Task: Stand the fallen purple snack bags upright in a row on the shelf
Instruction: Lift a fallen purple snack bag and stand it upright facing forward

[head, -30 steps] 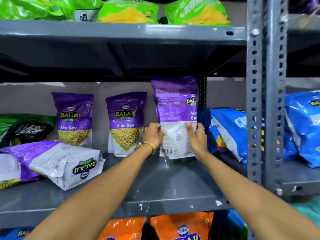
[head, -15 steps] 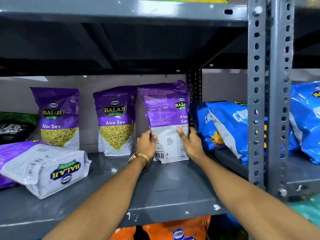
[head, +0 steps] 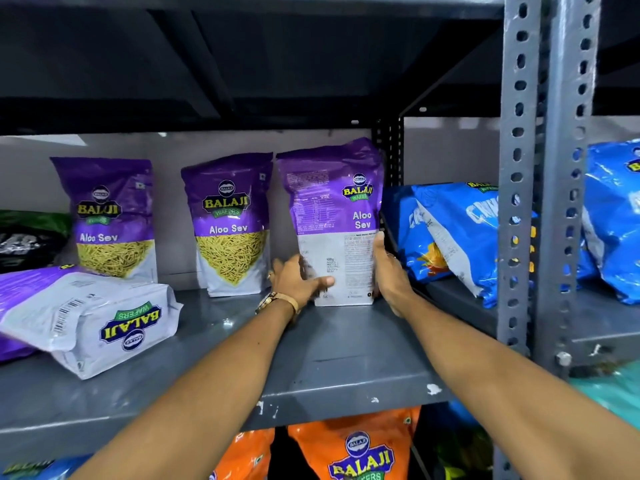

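Left of the post [head: 519, 168], one fallen bag [head: 86, 317] lies waiting, while my left hand [head: 294, 280] and right hand [head: 389, 271] clasp the third bag [head: 334, 220], seating it upright; next, I'd judge, let go gently.

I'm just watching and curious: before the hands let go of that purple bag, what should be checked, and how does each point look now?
1. Third Aloo Sev bag upright: ok.
2. Its base flat on the shelf: ok, as far as visible.
3. Left hand and right hand steadying it: ok.
4. Front facing out like the two standing bags: not ok, back panel shows.
5. All bags stood up: not ok, fallen purple bag lies flat.
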`<control>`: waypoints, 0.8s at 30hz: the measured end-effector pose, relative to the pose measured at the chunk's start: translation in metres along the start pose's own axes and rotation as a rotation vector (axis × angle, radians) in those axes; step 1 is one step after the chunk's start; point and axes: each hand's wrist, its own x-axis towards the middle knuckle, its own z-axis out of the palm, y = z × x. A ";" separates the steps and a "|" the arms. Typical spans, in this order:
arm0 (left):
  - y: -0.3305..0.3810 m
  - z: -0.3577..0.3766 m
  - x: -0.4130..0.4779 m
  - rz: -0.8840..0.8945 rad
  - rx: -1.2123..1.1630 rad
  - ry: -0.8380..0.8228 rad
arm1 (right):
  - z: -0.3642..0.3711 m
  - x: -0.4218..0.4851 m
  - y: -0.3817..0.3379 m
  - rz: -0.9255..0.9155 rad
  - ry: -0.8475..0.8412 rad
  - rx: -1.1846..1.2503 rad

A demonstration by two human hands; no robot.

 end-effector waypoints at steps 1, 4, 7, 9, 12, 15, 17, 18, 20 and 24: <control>-0.002 -0.002 0.002 0.012 0.115 0.024 | 0.000 0.001 0.001 0.007 0.025 0.015; -0.004 -0.006 0.004 0.110 0.223 0.043 | 0.001 0.003 0.004 0.021 0.110 0.043; -0.001 -0.005 0.000 0.094 0.004 0.028 | -0.003 0.004 0.006 -0.018 0.194 0.042; 0.006 -0.005 -0.005 -0.002 -0.248 0.022 | -0.006 0.006 0.010 -0.052 0.201 0.060; 0.011 -0.007 -0.011 -0.021 -0.285 -0.138 | -0.004 0.007 0.012 -0.148 0.213 0.064; 0.007 -0.005 -0.015 0.007 -0.118 -0.280 | -0.004 0.005 0.010 -0.250 0.308 -0.056; 0.004 -0.003 -0.012 0.044 0.019 -0.256 | -0.006 0.006 0.009 -0.248 0.376 -0.011; 0.004 -0.004 -0.011 0.038 0.019 -0.262 | -0.007 0.007 0.010 -0.228 0.389 0.036; 0.002 -0.004 -0.007 0.011 -0.163 -0.349 | -0.007 0.007 0.010 -0.205 0.405 0.118; -0.002 -0.005 -0.003 -0.068 -0.459 -0.461 | -0.007 0.013 0.011 -0.127 0.405 0.219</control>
